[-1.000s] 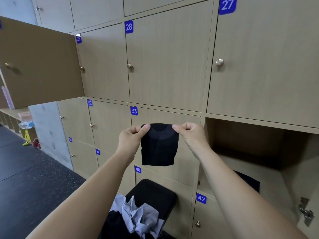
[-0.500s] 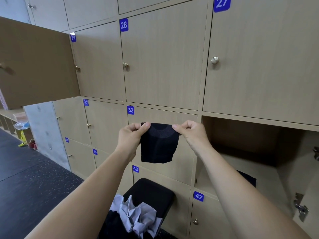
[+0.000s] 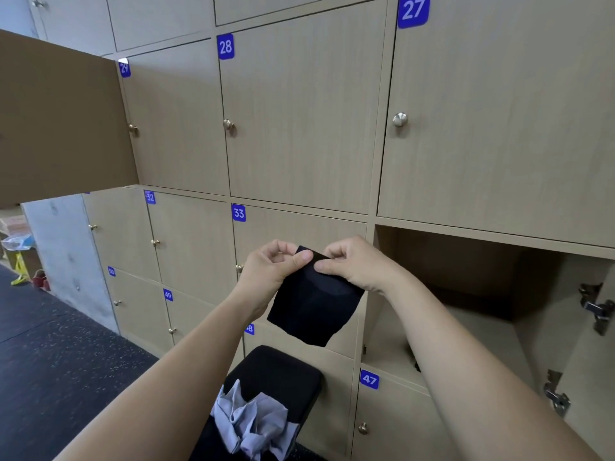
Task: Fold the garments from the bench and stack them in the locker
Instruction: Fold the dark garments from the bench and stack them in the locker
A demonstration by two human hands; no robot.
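A small black garment point(image 3: 311, 304) hangs tilted in front of the locker doors, held up in the air. My left hand point(image 3: 271, 264) pinches its top edge with thumb and curled fingers. My right hand point(image 3: 352, 266) pinches the same top edge right beside the left, the two hands nearly touching. Below them stands the black padded bench point(image 3: 286, 369) with a crumpled grey garment point(image 3: 253, 419) lying on it. The open locker point(image 3: 472, 294) gapes at the right; my right forearm hides most of its floor.
Closed wooden locker doors numbered 28, 33 and 47 fill the wall. An open locker door point(image 3: 60, 124) sticks out at upper left. The open locker's own door with metal hinges point(image 3: 595, 307) stands at far right. Dark rubber floor point(image 3: 50, 361) lies to the left.
My hands have come together along the black garment's top edge, folding it narrower, and the cloth now hangs tilted toward the right instead of flat and square.
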